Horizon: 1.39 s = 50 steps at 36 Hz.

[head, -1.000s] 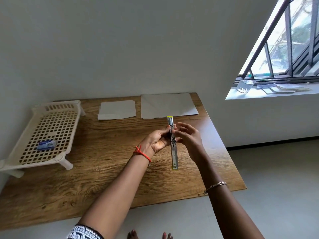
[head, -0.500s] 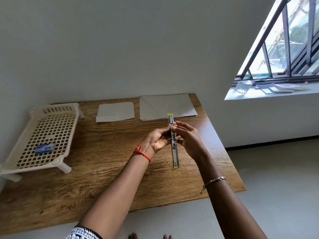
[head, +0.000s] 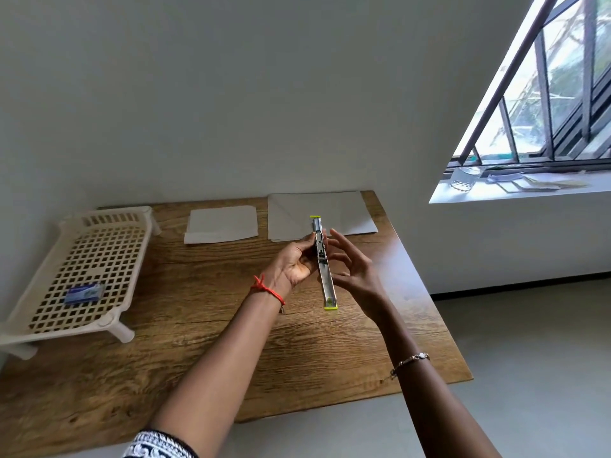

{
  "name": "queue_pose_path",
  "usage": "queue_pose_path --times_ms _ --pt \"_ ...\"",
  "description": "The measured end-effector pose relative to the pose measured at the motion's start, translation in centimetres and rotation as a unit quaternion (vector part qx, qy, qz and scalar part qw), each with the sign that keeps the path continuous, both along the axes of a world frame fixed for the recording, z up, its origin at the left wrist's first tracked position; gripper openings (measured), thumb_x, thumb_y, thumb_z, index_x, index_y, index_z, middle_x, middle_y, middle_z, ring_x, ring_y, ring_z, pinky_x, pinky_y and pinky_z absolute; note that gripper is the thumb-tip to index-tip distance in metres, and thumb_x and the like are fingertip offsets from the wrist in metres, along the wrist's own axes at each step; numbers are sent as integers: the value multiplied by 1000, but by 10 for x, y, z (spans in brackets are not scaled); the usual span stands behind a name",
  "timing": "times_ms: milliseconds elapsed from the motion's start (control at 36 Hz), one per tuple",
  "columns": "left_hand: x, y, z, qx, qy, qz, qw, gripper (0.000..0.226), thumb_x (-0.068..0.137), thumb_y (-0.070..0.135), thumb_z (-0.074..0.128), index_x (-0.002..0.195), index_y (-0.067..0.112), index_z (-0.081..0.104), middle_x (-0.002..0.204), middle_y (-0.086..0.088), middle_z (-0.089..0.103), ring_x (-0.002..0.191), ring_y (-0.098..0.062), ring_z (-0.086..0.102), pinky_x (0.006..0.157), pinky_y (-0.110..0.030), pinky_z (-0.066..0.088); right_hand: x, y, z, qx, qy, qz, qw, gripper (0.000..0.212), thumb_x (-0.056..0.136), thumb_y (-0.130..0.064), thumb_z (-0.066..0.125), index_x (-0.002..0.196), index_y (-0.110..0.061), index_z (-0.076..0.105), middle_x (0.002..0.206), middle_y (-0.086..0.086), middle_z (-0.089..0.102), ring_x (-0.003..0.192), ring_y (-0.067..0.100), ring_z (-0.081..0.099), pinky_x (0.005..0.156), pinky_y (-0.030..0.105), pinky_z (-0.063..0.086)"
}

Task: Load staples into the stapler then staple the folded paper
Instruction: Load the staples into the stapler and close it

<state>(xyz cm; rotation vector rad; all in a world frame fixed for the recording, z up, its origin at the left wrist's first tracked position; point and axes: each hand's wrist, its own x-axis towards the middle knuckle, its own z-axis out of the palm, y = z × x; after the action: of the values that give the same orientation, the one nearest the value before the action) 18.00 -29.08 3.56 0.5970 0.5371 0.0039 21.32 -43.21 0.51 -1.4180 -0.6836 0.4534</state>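
Note:
The stapler (head: 325, 282) is swung fully open into one long metal strip with yellow-green ends, held above the middle of the wooden table (head: 205, 358). My left hand (head: 296, 264) grips it at its hinge from the left. My right hand (head: 352, 271) hovers just right of it with fingers spread and nothing in it. A small blue staple box (head: 83, 293) lies in the white plastic basket (head: 49, 328) at the left. A folded white paper (head: 221, 223) lies at the table's far edge.
A larger white sheet (head: 344, 209) lies at the back of the table, partly behind the stapler. The table's right edge drops to a grey floor (head: 529, 358). A window sill (head: 515, 190) with papers is at the far right.
My right hand has let go of the stapler and drawn slightly right with its fingers opened. My left hand still holds the stapler in about the same place.

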Motion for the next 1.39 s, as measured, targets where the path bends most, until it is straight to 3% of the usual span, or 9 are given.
queue_pose_path --times_ms 83,222,306,444,583,750,1028,1167,1389 --pt "1 2 3 12 4 -7 1000 50 99 4 36 65 3 73 55 -8 71 46 -14 68 46 -23 55 5 2 2 -8 10 -8 1000 76 68 -12 74 135 -30 43 128 0 57 110 18 57 84 30 52" --pt "-2 -1 3 33 9 -56 998 28 100 8 33 89 5 58 59 -6 72 52 -14 69 52 -24 57 12 15 15 29 92 -55 994 51 77 -26 69 125 -12 56 109 9 67 97 19 63 75 30 52" --pt "-2 -1 -4 47 25 -80 995 25 99 10 36 90 7 59 59 -5 71 54 -12 69 56 -22 56 16 20 21 1 98 -43 994 30 82 -25 64 109 -13 66 97 9 67 91 20 62 76 32 49" --pt "-5 5 -3 64 39 -100 992 23 98 9 39 88 6 59 60 -6 71 74 -17 62 63 -25 56 20 22 24 0 144 -17 989 30 77 -33 65 96 -11 69 89 9 66 84 20 62 72 30 48" --pt "-6 6 4 99 31 -115 988 23 98 10 41 84 7 59 56 -4 70 61 -17 66 68 -29 51 22 26 26 14 188 -15 982 34 74 -34 64 95 -8 67 86 8 64 76 16 62 66 26 47" --pt "-4 7 5 96 26 -107 989 22 96 9 44 83 6 61 60 -5 70 79 -20 56 75 -31 46 24 31 26 32 211 -53 976 10 82 -18 62 84 -10 69 80 5 65 75 16 61 72 27 44" --pt "-12 10 11 103 15 -125 987 24 98 12 42 84 7 60 74 -7 65 79 -19 56 73 -30 47 23 29 27 30 255 -13 966 26 87 -28 52 94 -5 64 81 5 66 73 14 64 67 28 51" --pt "-15 16 10 102 7 -138 985 26 99 16 39 87 8 61 61 -3 71 81 -20 56 77 -34 47 21 32 21 37 275 30 960 36 81 -40 51 97 -10 65 81 4 69 74 18 64 68 34 49" --pt "-18 34 3 83 13 -128 988 52 99 11 39 62 4 74 63 -10 73 57 -19 71 66 -32 58 26 44 10 84 302 47 948 62 58 -51 79 101 -8 66 91 7 70 81 18 66 68 29 54"
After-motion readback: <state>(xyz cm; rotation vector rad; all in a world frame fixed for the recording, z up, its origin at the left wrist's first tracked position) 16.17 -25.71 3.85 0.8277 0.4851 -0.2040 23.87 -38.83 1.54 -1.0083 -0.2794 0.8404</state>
